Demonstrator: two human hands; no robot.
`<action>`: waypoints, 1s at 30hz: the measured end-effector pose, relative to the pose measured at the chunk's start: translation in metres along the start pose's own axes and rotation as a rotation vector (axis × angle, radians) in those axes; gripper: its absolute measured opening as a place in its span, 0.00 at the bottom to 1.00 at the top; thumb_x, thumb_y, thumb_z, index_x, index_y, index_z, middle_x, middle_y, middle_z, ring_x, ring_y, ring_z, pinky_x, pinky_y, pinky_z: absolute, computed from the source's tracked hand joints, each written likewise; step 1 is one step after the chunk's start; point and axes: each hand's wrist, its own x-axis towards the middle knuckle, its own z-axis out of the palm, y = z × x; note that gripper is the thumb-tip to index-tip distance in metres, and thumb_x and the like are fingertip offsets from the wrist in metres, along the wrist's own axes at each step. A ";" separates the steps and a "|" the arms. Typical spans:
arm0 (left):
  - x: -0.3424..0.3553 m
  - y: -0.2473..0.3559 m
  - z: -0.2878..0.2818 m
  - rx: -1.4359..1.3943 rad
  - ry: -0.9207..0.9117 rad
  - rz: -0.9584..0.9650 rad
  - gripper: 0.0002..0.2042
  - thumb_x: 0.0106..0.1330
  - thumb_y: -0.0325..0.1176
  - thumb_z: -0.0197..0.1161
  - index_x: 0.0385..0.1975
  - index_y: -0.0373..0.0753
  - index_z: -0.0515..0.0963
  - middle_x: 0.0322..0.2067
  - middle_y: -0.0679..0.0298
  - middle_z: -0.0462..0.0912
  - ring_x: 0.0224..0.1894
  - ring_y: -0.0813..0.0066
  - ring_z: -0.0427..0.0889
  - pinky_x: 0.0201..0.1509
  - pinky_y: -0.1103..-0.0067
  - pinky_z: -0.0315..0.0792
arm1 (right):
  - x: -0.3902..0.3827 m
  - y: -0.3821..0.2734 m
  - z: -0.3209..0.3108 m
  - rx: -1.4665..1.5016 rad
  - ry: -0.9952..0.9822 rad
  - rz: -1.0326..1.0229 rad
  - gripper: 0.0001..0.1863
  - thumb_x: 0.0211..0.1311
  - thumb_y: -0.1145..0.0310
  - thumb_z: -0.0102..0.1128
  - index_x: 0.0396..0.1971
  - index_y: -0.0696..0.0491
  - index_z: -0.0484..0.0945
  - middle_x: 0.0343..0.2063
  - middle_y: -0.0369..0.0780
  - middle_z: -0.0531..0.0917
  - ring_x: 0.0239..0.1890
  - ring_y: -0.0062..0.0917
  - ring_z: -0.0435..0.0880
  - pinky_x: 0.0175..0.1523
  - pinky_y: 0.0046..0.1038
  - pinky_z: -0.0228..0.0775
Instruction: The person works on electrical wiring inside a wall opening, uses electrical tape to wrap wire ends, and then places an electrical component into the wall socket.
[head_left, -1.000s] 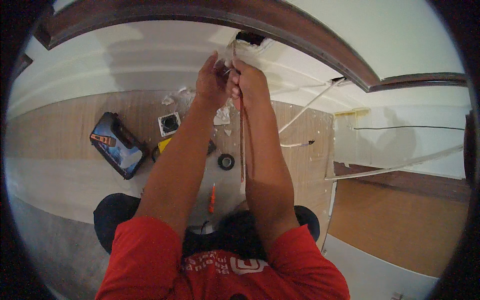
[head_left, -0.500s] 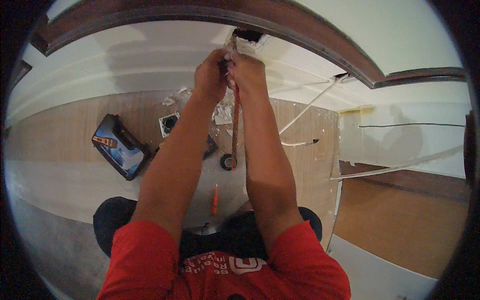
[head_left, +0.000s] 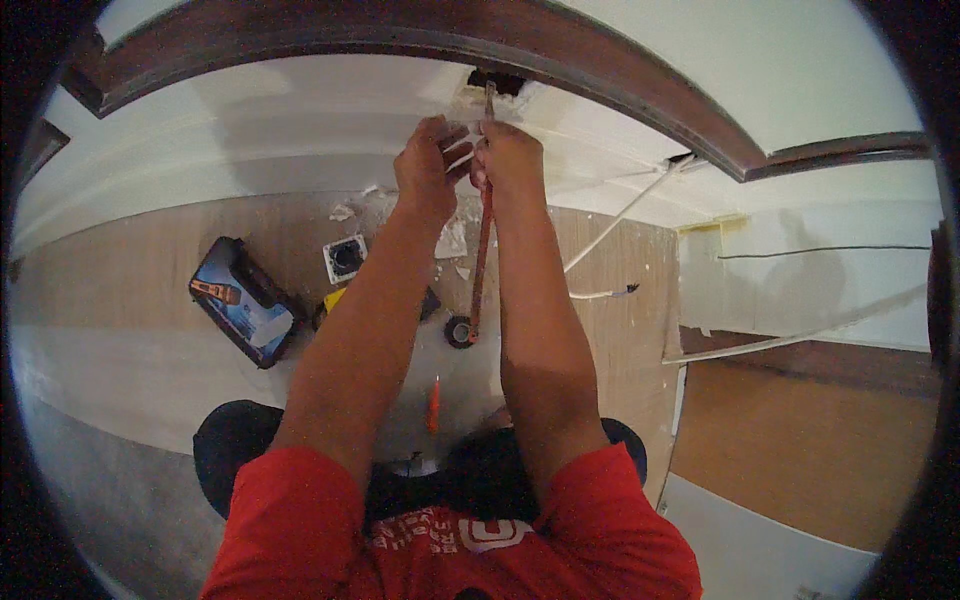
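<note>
My right hand (head_left: 512, 160) is closed around a long, thin, reddish-brown bar-like tool (head_left: 484, 250). Its narrow, flat grey tip stands at a rough hole (head_left: 508, 80) in the white wall, and the other end hangs down over a black ring-shaped roll (head_left: 458, 331). What kind of tool it is, I cannot make out. Just left of it my left hand (head_left: 427, 170) is held up with fingers apart, nothing visible in them. White broken bits (head_left: 452, 240) lie on the floor below my hands.
An orange screwdriver (head_left: 433, 405) lies between my knees. Left are a black case (head_left: 245, 305) with a blue picture, a square white socket box (head_left: 345, 258) and a yellow thing (head_left: 333, 299) partly behind my forearm. White cables (head_left: 620, 215) hang at right. Dark wooden trim (head_left: 400, 28) runs above the hole.
My left hand has come away from the right and spread its fingers. My right hand has shifted slightly right with the tool, whose tip now shows at the hole.
</note>
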 end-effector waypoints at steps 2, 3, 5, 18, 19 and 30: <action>0.004 -0.001 -0.006 -0.038 -0.040 0.060 0.16 0.65 0.40 0.55 0.45 0.35 0.72 0.39 0.57 0.78 0.37 0.64 0.78 0.39 0.70 0.75 | 0.007 -0.009 0.002 -0.011 -0.050 -0.158 0.10 0.62 0.69 0.55 0.25 0.59 0.73 0.11 0.38 0.67 0.08 0.24 0.63 0.13 0.29 0.53; 0.006 0.000 -0.018 -0.050 -0.042 0.095 0.16 0.65 0.40 0.55 0.45 0.35 0.71 0.39 0.57 0.78 0.37 0.64 0.78 0.39 0.70 0.75 | -0.003 -0.022 0.013 0.257 -0.033 0.101 0.10 0.62 0.69 0.56 0.25 0.60 0.73 0.11 0.38 0.67 0.07 0.24 0.63 0.13 0.28 0.53; 0.004 0.001 -0.014 -0.008 -0.010 0.051 0.15 0.66 0.41 0.54 0.47 0.39 0.70 0.40 0.57 0.78 0.38 0.63 0.77 0.41 0.68 0.75 | -0.020 -0.045 0.007 0.369 0.030 0.191 0.10 0.62 0.68 0.56 0.27 0.60 0.73 0.11 0.38 0.67 0.07 0.24 0.62 0.13 0.28 0.52; 0.003 0.011 -0.011 0.020 0.010 0.065 0.15 0.67 0.45 0.52 0.46 0.43 0.70 0.41 0.60 0.78 0.41 0.63 0.76 0.45 0.64 0.74 | -0.028 -0.089 0.001 0.472 0.111 0.361 0.08 0.61 0.71 0.55 0.25 0.57 0.71 0.12 0.37 0.67 0.09 0.23 0.63 0.14 0.27 0.53; 0.001 0.008 -0.008 0.018 0.010 0.040 0.15 0.67 0.45 0.52 0.45 0.42 0.71 0.41 0.60 0.78 0.41 0.63 0.76 0.45 0.64 0.74 | -0.024 -0.069 -0.007 0.343 0.079 0.254 0.08 0.61 0.71 0.55 0.24 0.57 0.70 0.12 0.37 0.68 0.09 0.24 0.64 0.14 0.28 0.53; 0.002 0.013 -0.005 -0.042 0.026 0.077 0.19 0.63 0.43 0.58 0.46 0.35 0.73 0.39 0.57 0.79 0.36 0.65 0.78 0.35 0.70 0.77 | -0.016 -0.058 -0.006 0.270 0.208 0.240 0.06 0.59 0.71 0.56 0.26 0.57 0.72 0.13 0.38 0.69 0.09 0.24 0.67 0.13 0.27 0.53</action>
